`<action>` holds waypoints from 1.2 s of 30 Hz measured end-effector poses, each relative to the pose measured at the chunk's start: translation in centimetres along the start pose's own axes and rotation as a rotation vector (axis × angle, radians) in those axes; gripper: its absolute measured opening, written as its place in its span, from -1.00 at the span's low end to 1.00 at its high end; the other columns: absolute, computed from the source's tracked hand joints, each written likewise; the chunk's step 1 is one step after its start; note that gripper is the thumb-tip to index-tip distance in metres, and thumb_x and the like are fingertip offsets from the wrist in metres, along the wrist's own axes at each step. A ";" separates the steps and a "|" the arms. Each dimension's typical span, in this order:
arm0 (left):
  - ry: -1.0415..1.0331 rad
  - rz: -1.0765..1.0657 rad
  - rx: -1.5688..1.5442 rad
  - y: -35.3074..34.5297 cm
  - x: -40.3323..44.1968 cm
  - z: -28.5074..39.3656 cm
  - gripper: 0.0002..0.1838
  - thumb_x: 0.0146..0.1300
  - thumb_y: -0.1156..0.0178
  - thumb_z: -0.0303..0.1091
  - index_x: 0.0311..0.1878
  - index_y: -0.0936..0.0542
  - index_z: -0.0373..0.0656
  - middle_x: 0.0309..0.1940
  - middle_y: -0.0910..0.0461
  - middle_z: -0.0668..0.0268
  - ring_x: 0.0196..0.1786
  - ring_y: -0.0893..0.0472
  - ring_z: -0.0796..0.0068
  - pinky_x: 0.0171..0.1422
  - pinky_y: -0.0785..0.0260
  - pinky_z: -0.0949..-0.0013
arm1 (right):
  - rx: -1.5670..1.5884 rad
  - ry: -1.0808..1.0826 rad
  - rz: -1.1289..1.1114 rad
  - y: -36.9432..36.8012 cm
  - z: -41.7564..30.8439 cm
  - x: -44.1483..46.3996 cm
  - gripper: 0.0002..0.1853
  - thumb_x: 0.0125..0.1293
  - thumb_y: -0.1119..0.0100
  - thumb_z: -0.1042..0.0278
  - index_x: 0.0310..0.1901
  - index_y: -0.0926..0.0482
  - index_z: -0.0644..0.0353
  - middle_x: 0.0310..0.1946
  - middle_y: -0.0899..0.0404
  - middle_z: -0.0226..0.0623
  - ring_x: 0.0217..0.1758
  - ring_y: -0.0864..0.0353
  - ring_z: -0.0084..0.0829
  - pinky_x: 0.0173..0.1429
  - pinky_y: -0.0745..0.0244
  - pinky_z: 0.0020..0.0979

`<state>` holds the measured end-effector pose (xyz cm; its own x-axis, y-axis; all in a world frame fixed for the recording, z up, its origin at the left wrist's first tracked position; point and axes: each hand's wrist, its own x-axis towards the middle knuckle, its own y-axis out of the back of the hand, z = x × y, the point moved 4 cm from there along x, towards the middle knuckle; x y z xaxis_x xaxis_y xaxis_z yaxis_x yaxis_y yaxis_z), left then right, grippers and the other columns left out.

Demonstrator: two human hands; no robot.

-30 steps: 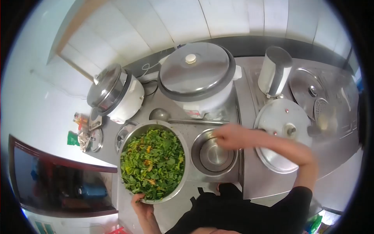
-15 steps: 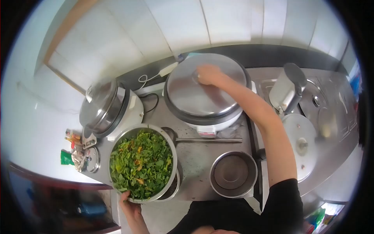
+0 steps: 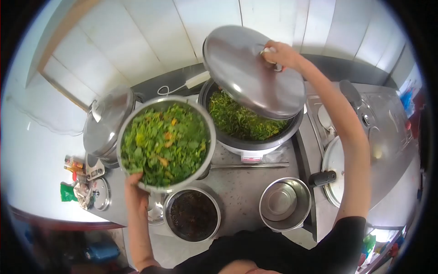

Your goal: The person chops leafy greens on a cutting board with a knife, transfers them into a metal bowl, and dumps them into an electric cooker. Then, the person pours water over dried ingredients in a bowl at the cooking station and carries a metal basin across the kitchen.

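Note:
My right hand [image 3: 282, 55] grips the knob of a large steel lid [image 3: 246, 68], which hangs tilted above a big white electric cooker [image 3: 232, 148]. Chopped greens [image 3: 237, 121] fill the cooker's dark pot, partly covered by the lid. On the left, my left hand [image 3: 137, 189] holds the rim of a metal bowl [image 3: 211, 137], thumb over the edge and fingers hidden beneath. That bowl is heaped with chopped leafy greens [image 3: 164, 144] and some yellow-orange pieces. Below it stands a pot of dark contents [image 3: 193, 214].
A second cooker with a domed lid [image 3: 107, 123] stands at left, near a kitchen scale [image 3: 95, 170]. A steel pot [image 3: 285, 203] sits at front right. A long metal handle [image 3: 251, 165] lies on the counter. At right are a white round lid [image 3: 335, 178] and a sink area [image 3: 388, 114].
My right hand has lifted the lid off the cooker, uncovering greens inside. My left hand has raised the bowl up toward the cooker, exposing the pot of dark contents below.

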<state>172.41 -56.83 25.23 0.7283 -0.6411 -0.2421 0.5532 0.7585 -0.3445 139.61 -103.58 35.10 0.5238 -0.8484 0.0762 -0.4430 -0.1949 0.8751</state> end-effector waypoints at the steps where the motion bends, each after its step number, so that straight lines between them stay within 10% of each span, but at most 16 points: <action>1: -0.012 -0.015 0.038 -0.5 2.2 0.3 -0.54 0.08 -0.26 -0.40 0.11 -0.55 -0.27 0.03 -0.61 0.16 0.14 -0.57 0.23 0.24 -0.45 0.17 | 0.098 0.018 0.054 1.4 0.8 -0.4 -0.44 0.27 -0.16 -0.03 0.16 -0.57 0.23 -0.18 -0.71 -0.04 -0.18 -0.76 -0.20 -0.29 -0.73 -0.27; 6: 0.035 -0.222 0.273 -11.9 9.9 3.4 -0.75 0.12 -0.14 -0.41 -0.13 -0.57 -0.28 -0.28 -0.62 0.19 -0.49 -0.61 0.37 -0.65 -0.37 0.39 | 0.353 -0.021 0.195 4.5 3.8 -2.3 -0.34 0.31 -0.18 -0.13 0.24 -0.51 0.27 -0.18 -0.65 -0.06 -0.27 -0.72 -0.25 -0.32 -0.74 -0.33; 11: -0.002 -0.354 0.409 -21.6 14.9 3.5 -0.46 0.11 -0.07 -0.53 0.23 -0.39 -0.36 -0.22 -0.58 0.09 -0.49 -0.66 0.30 -0.65 -0.38 0.43 | 0.559 -0.086 0.241 5.5 3.8 -5.8 -0.48 0.47 -0.06 -0.05 0.18 -0.49 0.28 -0.39 -0.49 -0.36 -0.42 -0.52 -0.58 -0.34 -0.68 -0.47; 17: -0.882 -0.319 0.897 -28.0 21.8 1.4 -0.17 0.27 0.01 -0.49 0.62 0.03 -0.28 0.22 -0.53 -0.23 -0.03 -0.66 -0.20 0.18 -0.47 0.03 | 0.696 -0.059 0.222 5.3 5.2 -7.1 -0.36 0.37 -0.13 -0.12 0.17 -0.49 0.38 -0.38 -0.52 -0.24 -0.39 -0.60 -0.48 -0.34 -0.71 -0.41; 26: -1.015 -0.289 1.272 -32.0 11.8 1.8 -0.23 0.37 -0.06 -0.45 0.62 -0.04 -0.11 -0.01 -0.55 -0.22 0.07 -0.58 -0.21 0.24 -0.39 -0.01 | 0.789 -0.073 0.189 4.0 5.6 -7.5 -0.41 0.39 -0.12 -0.08 0.12 -0.51 0.38 -0.34 -0.48 -0.27 -0.39 -0.57 -0.51 -0.34 -0.70 -0.47; 36: -1.480 -0.243 1.241 -32.1 6.1 -0.2 -0.09 0.11 -0.03 -0.72 0.59 -0.16 0.06 0.39 -0.30 -0.04 0.30 -0.48 -0.13 0.24 -0.49 0.06 | 0.886 -0.060 0.205 3.3 6.3 -7.5 -0.48 0.47 -0.04 0.00 0.10 -0.48 0.41 -0.39 -0.46 -0.31 -0.40 -0.55 -0.56 -0.33 -0.71 -0.45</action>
<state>158.97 -85.10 34.60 -0.0516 -0.6414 0.7655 0.1280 0.7560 0.6420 129.60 -100.93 34.42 0.3457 -0.9274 0.1429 -0.9330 -0.3234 0.1581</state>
